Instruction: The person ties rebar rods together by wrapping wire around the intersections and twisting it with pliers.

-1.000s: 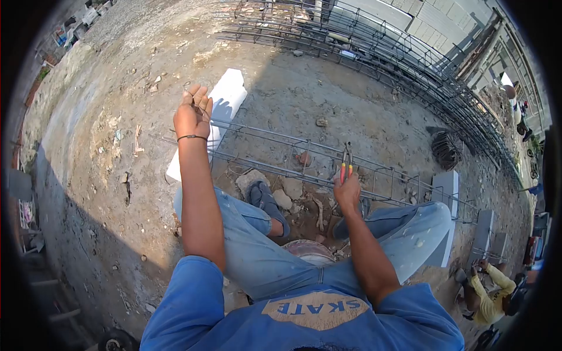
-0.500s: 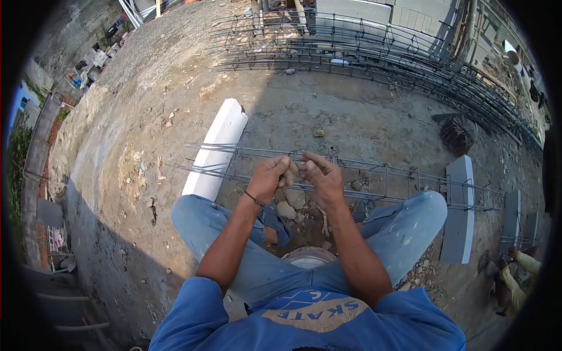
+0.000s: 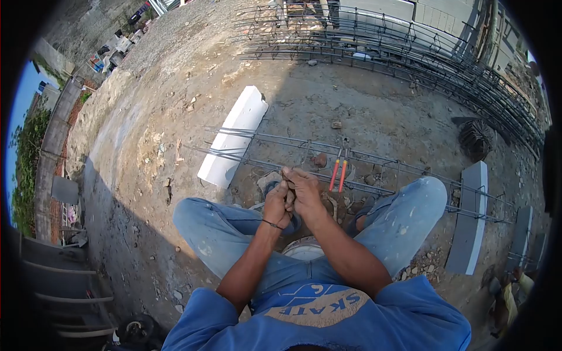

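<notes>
My left hand [image 3: 278, 206] and my right hand [image 3: 304, 190] meet in front of my knees, fingers closed and thumbs pinched. Whatever they hold, if anything, is too small to make out. Just beyond them lies a narrow rebar cage [image 3: 275, 139] with thin stirrups, running from left to right. Its left end rests on a white block [image 3: 243, 114], its right end on a grey block [image 3: 468, 225] with a white side. Pincers with red handles [image 3: 339, 175] lie across the cage's bars, to the right of my right hand and apart from it.
Stacked rebar cages [image 3: 380, 50] lie at the back and right, before grey wall blocks [image 3: 442, 17]. A dark wire bundle [image 3: 475, 137] sits on the dirt. Stones [image 3: 319, 159] lie under the cage. Another person's arm [image 3: 508, 304] shows at the lower right edge.
Both hands have come down and left, from over the cage to nearer my body, and now touch. The red-handled pincers have come into sight on the cage. My view has shifted slightly.
</notes>
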A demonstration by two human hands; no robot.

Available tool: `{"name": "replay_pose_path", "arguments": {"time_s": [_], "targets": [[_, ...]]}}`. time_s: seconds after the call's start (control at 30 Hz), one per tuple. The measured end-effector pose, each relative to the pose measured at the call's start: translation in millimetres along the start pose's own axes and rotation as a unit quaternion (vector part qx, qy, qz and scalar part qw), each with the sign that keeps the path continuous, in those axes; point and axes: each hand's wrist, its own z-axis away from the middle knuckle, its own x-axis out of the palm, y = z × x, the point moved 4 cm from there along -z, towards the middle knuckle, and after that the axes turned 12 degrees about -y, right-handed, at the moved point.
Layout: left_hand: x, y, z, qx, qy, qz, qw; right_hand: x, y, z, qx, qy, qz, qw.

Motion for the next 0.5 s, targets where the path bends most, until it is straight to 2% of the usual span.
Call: {"name": "replay_pose_path", "arguments": {"time_s": [0.1,0.17,0.27,0.33,0.4,0.5], "targets": [[1,5,6,0.033,0.015,-0.002,0.999,8,-3,-7,-0.048,0.050,0.009,0.998],[11,9,13,0.044,0.030,-0.054,0.997,-3,-13,-14,-0.167,0.086,0.217,0.958],[13,4,15,0.047,0.037,-0.058,0.997,-4,-12,-13,-0.179,0.103,0.291,0.934],[17,12,18,0.052,0.044,-0.080,0.994,2,-19,-7,-0.158,0.079,0.259,0.950],[16,16,22,0.037,0.023,-0.057,0.997,6,-16,-7,-0.057,-0.012,0.130,0.990],[18,19,25,0.019,0.016,-0.046,0.999,8,-15,-5,-0.070,-0.069,0.203,0.974]]}}
